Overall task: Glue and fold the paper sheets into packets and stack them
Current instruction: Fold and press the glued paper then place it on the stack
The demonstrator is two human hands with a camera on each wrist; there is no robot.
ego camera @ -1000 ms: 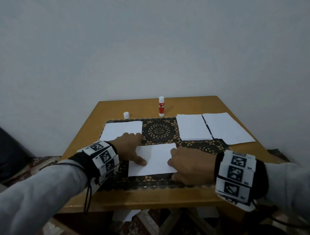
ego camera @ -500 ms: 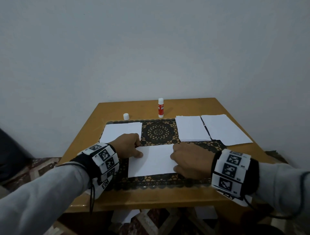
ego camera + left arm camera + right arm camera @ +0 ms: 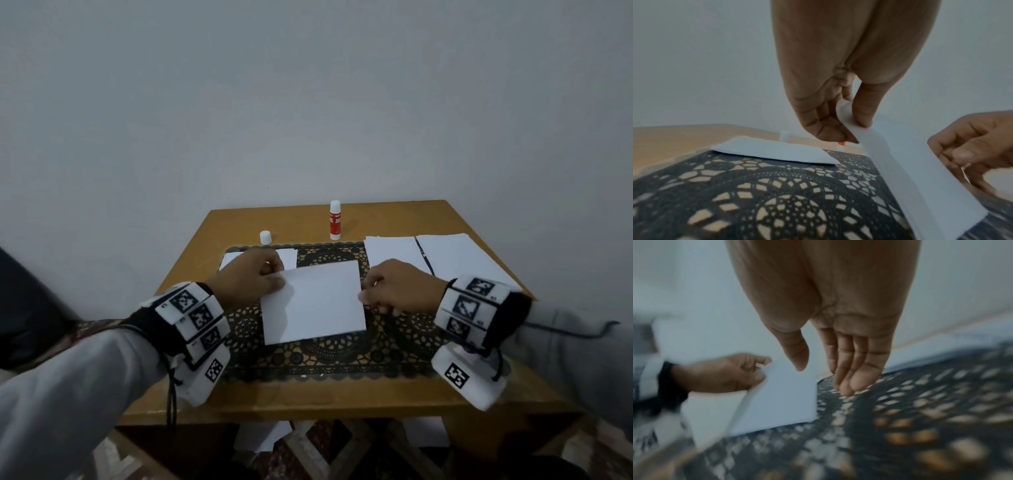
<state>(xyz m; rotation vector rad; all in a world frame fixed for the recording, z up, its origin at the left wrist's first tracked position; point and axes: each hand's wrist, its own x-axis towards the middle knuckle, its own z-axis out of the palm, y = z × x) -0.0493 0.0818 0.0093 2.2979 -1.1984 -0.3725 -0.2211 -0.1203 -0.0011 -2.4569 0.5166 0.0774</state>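
A folded white paper packet [image 3: 315, 305] [image 3: 920, 170] [image 3: 777, 394] hangs tilted above the black lace mat [image 3: 325, 359]. My left hand [image 3: 279, 275] [image 3: 855, 129] pinches its upper left corner between thumb and fingers. My right hand [image 3: 368, 298] [image 3: 823, 378] sits at the packet's right edge; in the right wrist view its fingers hang straight over the mat with the thumb apart, holding nothing. A low pile of folded packets [image 3: 287, 257] [image 3: 774, 151] lies behind my left hand. Two piles of flat sheets [image 3: 390, 253] [image 3: 459, 257] lie at the right.
An uncapped red and white glue stick [image 3: 335, 221] stands at the back of the wooden table [image 3: 308, 401], its white cap [image 3: 265, 237] to the left. The wall rises right behind the table. Some paper lies on the floor below.
The packet lay flat under both hands; now my left hand has lifted it by its left corner and moved it back. My right hand has come off it.
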